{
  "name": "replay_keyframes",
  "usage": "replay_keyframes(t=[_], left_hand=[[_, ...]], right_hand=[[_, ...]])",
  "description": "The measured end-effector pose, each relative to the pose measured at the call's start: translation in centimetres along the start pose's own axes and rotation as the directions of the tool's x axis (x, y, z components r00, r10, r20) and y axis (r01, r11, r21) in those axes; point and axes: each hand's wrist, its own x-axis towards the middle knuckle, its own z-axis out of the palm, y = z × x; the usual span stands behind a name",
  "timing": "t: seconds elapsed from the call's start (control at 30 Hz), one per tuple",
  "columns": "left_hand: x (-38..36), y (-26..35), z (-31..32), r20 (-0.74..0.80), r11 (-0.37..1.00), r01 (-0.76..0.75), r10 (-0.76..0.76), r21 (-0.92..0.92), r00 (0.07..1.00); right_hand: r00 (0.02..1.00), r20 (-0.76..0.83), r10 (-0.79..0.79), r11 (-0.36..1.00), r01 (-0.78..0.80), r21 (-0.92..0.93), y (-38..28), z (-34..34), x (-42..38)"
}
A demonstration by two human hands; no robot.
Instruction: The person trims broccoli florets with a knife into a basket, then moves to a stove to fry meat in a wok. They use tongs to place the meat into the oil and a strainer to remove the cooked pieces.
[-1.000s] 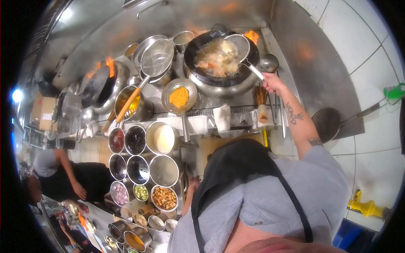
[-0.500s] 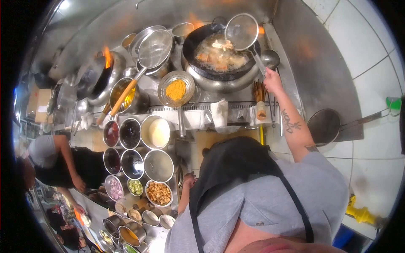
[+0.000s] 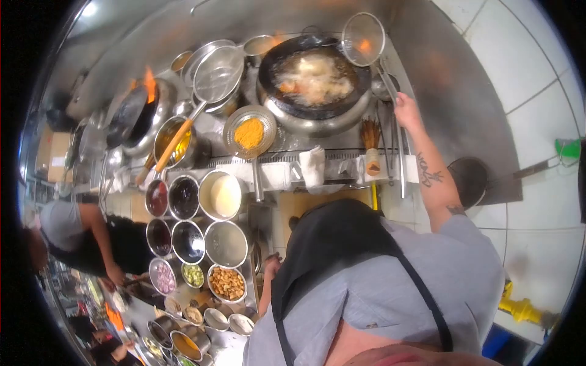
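Observation:
My right hand [image 3: 408, 111] is closed around the metal handle of a round mesh strainer [image 3: 362, 39]. The strainer's basket is tilted up beside the right rim of a black wok [image 3: 267, 72]. Hot oil bubbles in the wok around several pale and orange-brown frying pieces [image 3: 314, 78]. A ladle [image 3: 383, 88] lies right of the wok, close below the strainer's handle. My left hand [image 3: 273, 263] hangs low by my apron [image 3: 329, 244], near the counter's edge beside the metal pots. Its fingers are small and partly hidden, so I cannot tell what they hold.
A perforated skimmer [image 3: 249, 133] holds orange-yellow crumbs. A wooden-handled strainer [image 3: 218, 74] rests over pots at the back. Flame rises by the left wok [image 3: 131, 116]. A bamboo brush [image 3: 371, 146] stands at the stove front. Chopped ingredients fill several pots. A co-worker [image 3: 85, 232] stands at left.
The strainer has moved right and slightly up, away from over the oil. Pale pieces at its edge have dropped into the wok, and the oil foams more.

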Motion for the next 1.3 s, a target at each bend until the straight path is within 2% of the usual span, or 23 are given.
replay_keyframes(t=[0.03, 0.07, 0.1, 0.13, 0.27, 0.33, 0.37, 0.4, 0.43, 0.47, 0.53, 0.6, 0.7, 0.77, 0.87, 0.9, 0.93, 0.97, 1.0, 1.03, 1.1, 1.2, 1.3], left_hand=[[0.4, 0.7, -0.6, 0.076, 0.885, 0.334, -0.327, -0.324, 0.942], [0.0, 1.6, -1.0, 0.253, 0.564, 0.603, -0.577, -0.564, 0.777], [-0.2, 2.8, -1.8, 0.489, 0.106, 0.743, -0.689, -0.661, 0.534], [-0.6, 1.8, 0.1, 0.517, -0.13, 0.607, -0.679, -0.784, 0.522], [-1.3, 4.6, -4.8, 0.497, -0.002, 0.744, -0.745, -0.668, 0.445], [-1.1, 5.7, -4.2, 0.359, 0.081, 0.729, -0.83, -0.68, 0.427], [-1.0, 5.2, -3.5, 0.338, 0.183, 0.791, -0.831, -0.584, 0.442], [-0.7, 5.9, -3.6, 0.304, 0.225, 0.798, -0.84, -0.559, 0.45], [-0.9, 6.8, -3.0, 0.254, 0.186, 0.722, -0.854, -0.666, 0.454], [-0.6, 10.5, -5.0, 0.24, 0.051, 0.613, -0.892, -0.788, 0.382], [-0.8, 11.9, -5.0, 0.241, 0.112, 0.635, -0.864, -0.765, 0.443], [-1.6, 12.4, -3.5, 0.31, 0.095, 0.705, -0.852, -0.702, 0.423], [-2.2, 11.8, -1.2, 0.371, 0.066, 0.759, -0.843, -0.648, 0.39], [-3.2, 11.7, -0.5, 0.405, 0.025, 0.788, -0.848, -0.616, 0.344], [-3.7, 10.2, -0.5, 0.378, 0.043, 0.798, -0.864, -0.601, 0.331], [-3.8, 10.1, -1.1, 0.373, 0.022, 0.787, -0.873, -0.616, 0.316], [-3.5, 10.2, -2.1, 0.369, 0.011, 0.778, -0.876, -0.628, 0.31], [-2.9, 10.2, -2.8, 0.366, 0.019, 0.777, -0.874, -0.629, 0.318], [-2.5, 9.4, -2.5, 0.396, 0.008, 0.746, -0.844, -0.666, 0.362], [-1.8, 9.3, -2.9, 0.396, -0.005, 0.724, -0.84, -0.689, 0.372], [-0.6, 8.6, -2.9, 0.391, 0.021, 0.695, -0.814, -0.718, 0.429], [1.0, 7.4, -3.7, 0.432, -0.05, 0.596, -0.738, -0.801, 0.519], [1.9, 7.9, -5.9, 0.489, -0.043, 0.661, -0.71, -0.749, 0.507]], right_hand=[[1.0, -0.007, 0.027, 1.0, -0.027, -0.004, 0.3, -0.2, 0.1], [0.999, -0.04, -0.011, 1.0, 0.01, -0.027, 0.5, -0.4, 0.6], [0.999, -0.041, -0.013, 0.998, 0.01, -0.056, 0.3, -1.3, 1.4], [0.999, -0.035, -0.018, 0.997, 0.016, -0.082, -0.7, -2.7, 2.4], [0.97, -0.008, -0.244, 0.941, 0.235, -0.245, 0.0, -4.7, 9.8], [0.985, 0.122, -0.125, 0.946, 0.155, -0.284, 1.1, -4.3, 12.2], [0.972, 0.217, -0.084, 0.961, 0.136, -0.239, 3.2, -3.6, 13.0], [0.934, 0.269, -0.235, 0.803, 0.342, -0.488, 14.5, 0.8, 20.7], [0.933, 0.351, -0.074, 0.769, 0.278, -0.576, 13.7, 0.5, 20.7], [0.913, 0.408, 0.026, 0.809, 0.22, -0.544, 7.5, -2.0, 16.8], [0.94, 0.181, -0.29, 0.836, 0.341, -0.43, 13.5, 0.8, 18.0], [0.981, 0.088, -0.171, 0.922, 0.191, -0.336, 11.1, 1.1, 13.5], [0.984, 0.178, 0.019, 0.9, 0.061, -0.431, 17.8, 2.9, 16.7], [0.942, 0.317, 0.114, 0.948, -0.008, -0.318, 16.7, 1.4, 17.9], [0.997, 0.072, -0.027, 0.988, 0.038, -0.151, 17.0, 2.4, 16.7], [0.977, 0.128, 0.172, 0.975, -0.188, 0.122, 14.7, 2.4, 14.0], [0.912, 0.22, 0.346, 0.837, -0.406, 0.367, 11.3, 2.1, 10.2], [0.859, 0.399, 0.319, 0.607, -0.509, 0.61, 6.2, -0.2, 5.8], [0.857, 0.423, 0.294, 0.556, -0.514, 0.653, 0.0, -2.0, 1.1], [0.84, 0.533, 0.102, 0.477, -0.512, 0.715, 4.3, -1.2, 2.8], [0.9, 0.358, 0.249, 0.581, -0.434, 0.689, -0.6, -2.1, -0.1], [0.925, 0.301, 0.233, 0.765, -0.366, 0.53, -4.3, -4.5, -1.8], [0.925, 0.317, 0.207, 0.901, -0.307, 0.308, -5.0, -5.3, -1.8]])
